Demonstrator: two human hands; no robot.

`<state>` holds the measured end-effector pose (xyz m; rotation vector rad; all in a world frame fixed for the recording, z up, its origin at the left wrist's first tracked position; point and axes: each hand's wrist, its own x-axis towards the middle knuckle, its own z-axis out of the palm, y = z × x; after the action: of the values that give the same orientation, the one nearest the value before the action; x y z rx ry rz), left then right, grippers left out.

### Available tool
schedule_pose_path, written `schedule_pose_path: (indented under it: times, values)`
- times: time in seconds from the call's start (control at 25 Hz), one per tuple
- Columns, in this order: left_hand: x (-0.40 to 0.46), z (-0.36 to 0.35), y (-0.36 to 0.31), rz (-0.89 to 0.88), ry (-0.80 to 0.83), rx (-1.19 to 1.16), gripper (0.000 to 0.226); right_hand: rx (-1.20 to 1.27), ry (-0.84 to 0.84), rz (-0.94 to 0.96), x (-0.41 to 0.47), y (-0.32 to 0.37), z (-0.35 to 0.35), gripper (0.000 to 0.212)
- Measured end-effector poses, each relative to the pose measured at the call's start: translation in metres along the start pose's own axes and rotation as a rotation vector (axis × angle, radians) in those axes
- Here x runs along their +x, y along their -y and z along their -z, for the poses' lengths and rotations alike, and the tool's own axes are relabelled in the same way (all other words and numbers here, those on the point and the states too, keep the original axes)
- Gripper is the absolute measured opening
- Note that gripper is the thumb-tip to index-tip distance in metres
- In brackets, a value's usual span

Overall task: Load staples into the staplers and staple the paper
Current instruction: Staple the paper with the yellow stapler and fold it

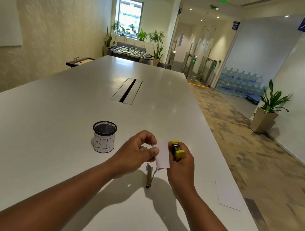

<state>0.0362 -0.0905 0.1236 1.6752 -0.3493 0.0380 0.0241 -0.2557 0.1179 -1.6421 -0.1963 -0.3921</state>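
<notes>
My left hand (135,154) pinches a small folded white paper (163,154) between thumb and fingers, held above the white table (41,147). Right beside it, my right hand (181,165) grips a small yellow stapler (176,151), its yellow ends pointing up and its mouth close to the paper's right edge. Below both hands a second stapler (150,176), with bluish trim, lies on the table; the paper hides part of its far end.
A black mesh cup (104,136) with a white label reading "BIN" stands left of my hands. A white sheet (228,195) lies near the table's right edge. A cable slot (127,90) runs along the table's middle, farther away.
</notes>
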Motion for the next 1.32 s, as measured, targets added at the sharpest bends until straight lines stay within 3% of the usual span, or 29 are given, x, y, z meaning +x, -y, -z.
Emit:
schedule_pose_path:
  times: [0.28,0.4,0.68,0.92,1.0,1.32]
  values:
    - [0.001,0.005,-0.011,-0.041,0.066,-0.094,0.014,-0.028,0.041,-0.019,0.003,-0.004,0.005,0.02]
    - [0.001,0.008,-0.012,-0.011,0.096,-0.061,0.006,-0.046,0.047,-0.021,0.004,-0.007,0.006,0.019]
    - [0.005,0.025,-0.009,0.031,0.246,0.052,0.016,0.122,0.036,-0.154,0.006,-0.008,0.009,0.021]
    - [0.01,0.025,-0.002,-0.039,0.122,0.233,0.012,0.078,0.092,-0.175,0.007,-0.01,0.009,0.008]
    - [0.009,0.024,-0.001,-0.051,0.088,0.255,0.01,0.103,0.108,-0.16,0.005,-0.007,0.01,0.014]
    - [0.007,0.018,-0.004,-0.1,-0.007,0.167,0.006,0.005,0.103,-0.021,0.006,-0.008,0.009,0.02]
